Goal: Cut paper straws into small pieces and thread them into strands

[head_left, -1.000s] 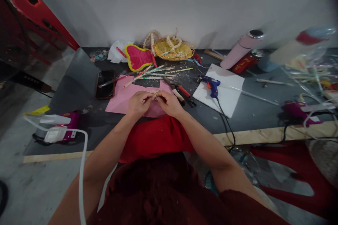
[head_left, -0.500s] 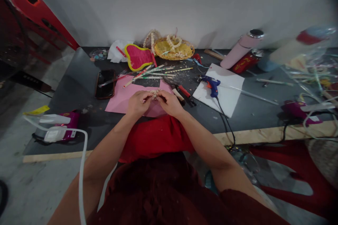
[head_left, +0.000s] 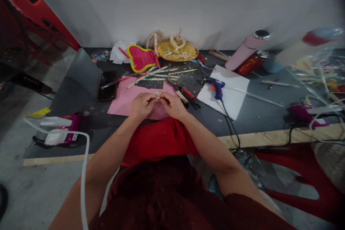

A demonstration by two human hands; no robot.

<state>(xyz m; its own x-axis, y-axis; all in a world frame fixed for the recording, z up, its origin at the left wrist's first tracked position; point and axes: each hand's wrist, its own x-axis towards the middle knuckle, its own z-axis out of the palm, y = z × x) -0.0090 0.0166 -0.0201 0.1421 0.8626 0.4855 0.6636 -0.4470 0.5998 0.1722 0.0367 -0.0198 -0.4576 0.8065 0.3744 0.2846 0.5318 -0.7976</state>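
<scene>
Head view, looking down past two bare forearms, takes in a dark grey surface [head_left: 88,104] edged with pale wood, pushed up against a plain grey wall [head_left: 167,3], with a stained concrete floor [head_left: 16,176] and a red chair [head_left: 23,3] off to the left. White crumbs are scattered over the middle of the top, so it looks like a well-used spot. Right at the centre, near the front edge, a small cream-coloured piece [head_left: 157,94] sits between the fingertips of the left hand [head_left: 142,105] and the right hand [head_left: 173,105]; both pinch it, thumbs and fingers nearly meeting, and they cover so much that its full shape is hard to make out. It is held over one pink sheet [head_left: 122,97]. Counting round from there, I see one phone [head_left: 104,94] on the left, one yellow-edged pink panel [head_left: 142,60] behind, and one yellow basket [head_left: 170,57] holding a cream loop [head_left: 184,44], with one cream arch [head_left: 155,41] just beside it. Printed sticks [head_left: 159,74] lie crossed, too tangled to number. To the right are one blue glue gun [head_left: 219,91] resting on one white board [head_left: 237,79], one pink bottle [head_left: 244,54] and one red can [head_left: 250,64] next to it. Two purple boxes [head_left: 76,124] stand near the front edge, one toward each end.
</scene>
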